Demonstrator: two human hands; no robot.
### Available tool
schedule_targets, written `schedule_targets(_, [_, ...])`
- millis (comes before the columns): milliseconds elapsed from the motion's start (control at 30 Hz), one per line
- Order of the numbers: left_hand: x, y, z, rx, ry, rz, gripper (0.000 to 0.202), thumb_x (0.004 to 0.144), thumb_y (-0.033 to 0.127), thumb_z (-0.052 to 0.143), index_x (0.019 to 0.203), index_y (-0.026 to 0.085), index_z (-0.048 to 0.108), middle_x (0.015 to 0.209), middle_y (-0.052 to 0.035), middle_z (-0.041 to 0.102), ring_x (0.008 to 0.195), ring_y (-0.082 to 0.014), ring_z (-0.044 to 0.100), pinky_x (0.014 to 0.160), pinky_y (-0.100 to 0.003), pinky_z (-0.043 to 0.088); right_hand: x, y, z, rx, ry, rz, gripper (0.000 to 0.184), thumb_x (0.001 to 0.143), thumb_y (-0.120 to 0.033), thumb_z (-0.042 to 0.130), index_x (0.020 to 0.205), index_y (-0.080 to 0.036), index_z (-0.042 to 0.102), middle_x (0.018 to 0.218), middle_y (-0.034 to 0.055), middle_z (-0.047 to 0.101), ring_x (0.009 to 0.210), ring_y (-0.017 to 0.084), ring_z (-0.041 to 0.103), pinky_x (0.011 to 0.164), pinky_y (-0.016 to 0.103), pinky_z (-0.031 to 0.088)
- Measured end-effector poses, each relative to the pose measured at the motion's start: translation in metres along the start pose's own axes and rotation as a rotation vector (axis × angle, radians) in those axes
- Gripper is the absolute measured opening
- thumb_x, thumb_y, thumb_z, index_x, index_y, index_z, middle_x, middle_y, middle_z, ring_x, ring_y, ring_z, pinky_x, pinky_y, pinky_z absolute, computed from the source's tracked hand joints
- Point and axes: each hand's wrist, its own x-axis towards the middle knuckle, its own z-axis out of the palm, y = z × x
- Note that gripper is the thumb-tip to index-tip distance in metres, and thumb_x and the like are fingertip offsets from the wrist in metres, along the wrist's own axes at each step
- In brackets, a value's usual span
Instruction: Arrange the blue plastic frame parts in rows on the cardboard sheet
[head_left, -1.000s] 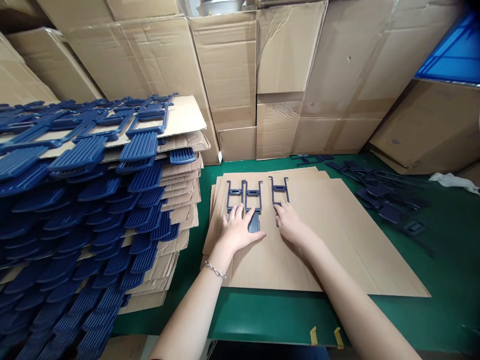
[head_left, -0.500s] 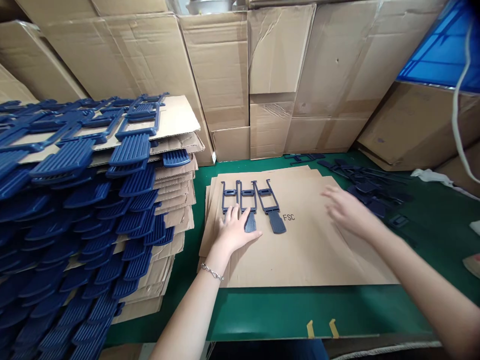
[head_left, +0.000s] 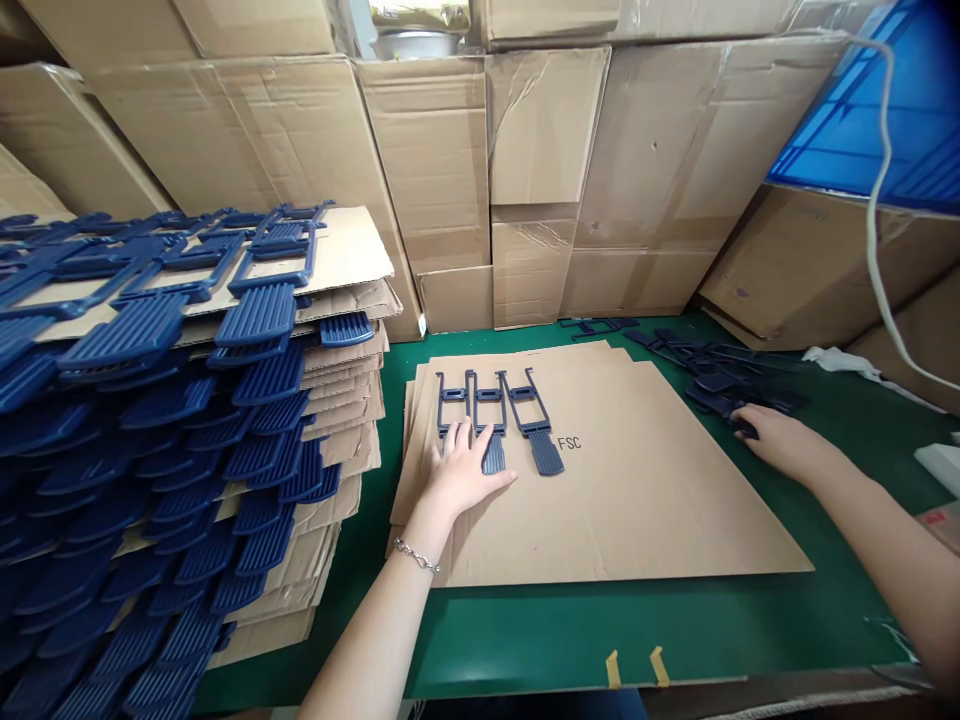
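Three dark blue plastic frames with ribbed paddle ends lie side by side on a cardboard sheet (head_left: 637, 530) in the head view. My left hand (head_left: 463, 478) rests with spread fingers over the lower ends of the left frame (head_left: 441, 405) and the middle frame (head_left: 493, 455), partly covering them. The right frame (head_left: 547, 455), slightly slanted, lies beside the printed letters FSC. At the right, my right hand (head_left: 784, 440) reaches the near edge of a pile of dark plastic parts (head_left: 720, 380). Its fingers are closed on a dark plastic part (head_left: 742, 428), mostly hidden by them.
At the left rises a tall stack of cardboard layers (head_left: 352, 400) bearing many ribbed blue frames (head_left: 255, 315). Cardboard boxes (head_left: 427, 160) wall off the back of the green table (head_left: 525, 640). A white cable (head_left: 877, 220) hangs at the right, above a crumpled white piece (head_left: 844, 362).
My right hand has moved right, from above the cardboard to the pile, and closed on a part there. My left hand stays on the frames. The view has tilted up and turned right slightly.
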Motion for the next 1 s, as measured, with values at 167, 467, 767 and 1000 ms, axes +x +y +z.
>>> schedule_targets(167, [0.002, -0.001, 0.001, 0.008, 0.002, 0.004, 0.087, 0.068, 0.076, 0.036, 0.141, 0.032, 0.016, 0.146, -0.0060, -0.001, 0.134, -0.0266, -0.005, 0.101, -0.058, 0.007, 0.000, 0.002, -0.050, -0.035, 0.129, 0.212, 0.030, 0.085, -0.020, 0.048, 0.112, -0.011, 0.058, 0.094, 0.0117, 0.059, 0.073, 0.014, 0.049, 0.070, 0.028, 0.033])
schedule_targets(467, [-0.001, 0.000, 0.001, -0.003, -0.008, 0.000, 0.088, 0.068, 0.077, 0.035, 0.141, 0.032, 0.015, 0.146, -0.0058, -0.002, 0.134, -0.0270, -0.006, 0.101, -0.057, 0.007, -0.034, -0.076, -0.106, 0.171, 0.484, 0.109, 0.022, 0.077, -0.022, 0.054, 0.095, -0.025, 0.065, 0.076, 0.0039, 0.061, 0.062, 0.014, 0.051, 0.061, 0.027, 0.039])
schedule_targets(767, [0.001, -0.001, 0.004, 0.007, 0.030, 0.007, 0.087, 0.068, 0.077, 0.035, 0.140, 0.034, 0.016, 0.146, -0.0062, 0.001, 0.134, -0.0272, -0.003, 0.100, -0.058, 0.008, -0.082, -0.243, 0.007, -0.131, 0.111, -0.674, 0.031, 0.073, -0.015, 0.041, 0.096, -0.019, 0.062, 0.070, 0.0035, 0.059, 0.067, 0.020, 0.055, 0.062, 0.030, 0.038])
schedule_targets(1000, [-0.002, 0.002, 0.003, 0.013, 0.033, 0.006, 0.084, 0.070, 0.074, 0.036, 0.140, 0.031, 0.017, 0.146, -0.0073, 0.002, 0.134, -0.0293, -0.002, 0.100, -0.059, 0.009, -0.085, -0.262, 0.039, -0.255, -0.004, -0.550, 0.043, 0.084, -0.038, 0.045, 0.117, -0.013, 0.056, 0.078, 0.0125, 0.060, 0.074, 0.028, 0.056, 0.062, 0.034, 0.037])
